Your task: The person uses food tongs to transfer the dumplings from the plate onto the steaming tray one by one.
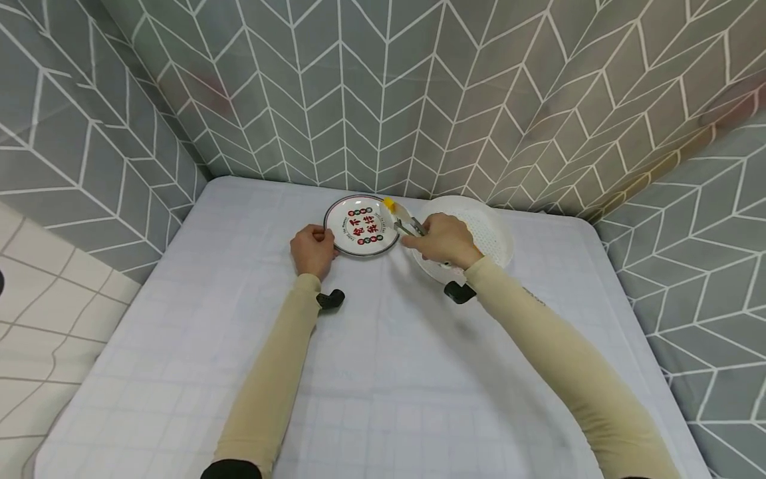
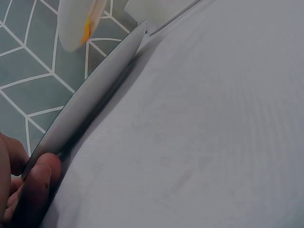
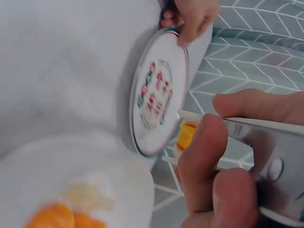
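A round white plate with red characters and a dark rim lies on the table. My left hand pinches its left edge, thumb on top, as the right wrist view also shows. On the right, my right hand holds metal tongs with pale tips. Between those tips is a yellow and white piece, held above the plate's right side; its kind cannot be made out. Below my right hand stands a wide white perforated dish, partly hidden by the hand, with blurred orange pieces in it.
A white cloth covers the table. Grey curtains with a white zigzag pattern hang close behind its far edge and at both sides. Pale tiled floor shows at the left.
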Tool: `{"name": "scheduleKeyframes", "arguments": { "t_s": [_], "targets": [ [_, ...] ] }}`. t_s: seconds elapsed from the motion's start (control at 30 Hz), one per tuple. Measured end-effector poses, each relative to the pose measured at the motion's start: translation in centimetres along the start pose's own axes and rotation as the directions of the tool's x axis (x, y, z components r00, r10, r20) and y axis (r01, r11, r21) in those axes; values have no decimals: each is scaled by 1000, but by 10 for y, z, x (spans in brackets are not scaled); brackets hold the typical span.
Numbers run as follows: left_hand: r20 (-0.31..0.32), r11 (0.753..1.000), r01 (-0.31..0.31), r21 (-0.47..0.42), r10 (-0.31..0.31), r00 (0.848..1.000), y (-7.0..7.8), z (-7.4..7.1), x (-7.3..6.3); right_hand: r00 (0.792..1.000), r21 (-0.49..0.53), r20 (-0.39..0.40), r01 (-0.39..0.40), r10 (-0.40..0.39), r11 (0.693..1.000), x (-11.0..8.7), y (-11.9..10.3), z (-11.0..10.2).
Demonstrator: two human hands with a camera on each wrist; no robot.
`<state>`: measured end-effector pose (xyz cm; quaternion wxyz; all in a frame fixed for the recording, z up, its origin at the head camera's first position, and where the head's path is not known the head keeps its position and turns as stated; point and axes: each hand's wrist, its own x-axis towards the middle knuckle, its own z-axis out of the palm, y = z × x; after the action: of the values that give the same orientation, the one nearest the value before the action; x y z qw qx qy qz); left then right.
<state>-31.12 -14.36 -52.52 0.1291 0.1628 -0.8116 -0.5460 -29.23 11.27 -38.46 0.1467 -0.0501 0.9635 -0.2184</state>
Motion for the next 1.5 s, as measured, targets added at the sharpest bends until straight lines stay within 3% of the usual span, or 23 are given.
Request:
{"name": "scheduleKeyframes", "arguments": {
  "t_s": [0.23,0.43,0.8,1.0,1.5],
  "targets": [
    [-11,1000,-17,7,17,1000,3,-6,6,1000,-29,-3,-27,27,999,-16,13,-37],
    [-19,1000,-19,14,19,1000,3,-10,11,999,-55,2,-42,42,998,-19,33,-51],
    [-7,999,25,20,-25,1000,1,-9,7,997,-70,22,-76,78,995,-14,64,-54],
    [1,1000,21,19,-21,1000,2,-8,4,989,-59,75,-123,127,991,-11,72,-52],
    [2,1000,18,-7,-18,1000,0,1,0,984,-53,127,-123,129,991,-1,87,-51]
  ]
}}
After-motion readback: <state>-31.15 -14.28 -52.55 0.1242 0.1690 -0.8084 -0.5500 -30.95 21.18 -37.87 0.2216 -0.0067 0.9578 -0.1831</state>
